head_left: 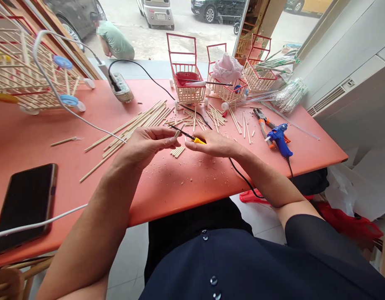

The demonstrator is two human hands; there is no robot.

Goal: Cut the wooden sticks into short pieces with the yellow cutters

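My left hand (145, 143) is closed, pinching a short wooden stick (177, 133) between thumb and fingers above the table. Closed around the yellow handle of a slim dark file (200, 141) is my right hand (215, 143). The file's thin shaft points left and crosses at the stick; whether they touch is hard to tell. Just below the fingers lies a small row of cut short sticks (178, 152). Long wooden sticks (145, 121) are spread beside my left hand, and more short sticks (215, 116) lie beyond my right hand.
Small stick carts (188, 89) stand at the back; a larger stick cart (26, 71) is at left. A blue glue gun (280, 139) and orange-handled pliers (261, 121) lie right. A phone (25, 204), power strip (121, 87) and cables share the pink table (167, 196).
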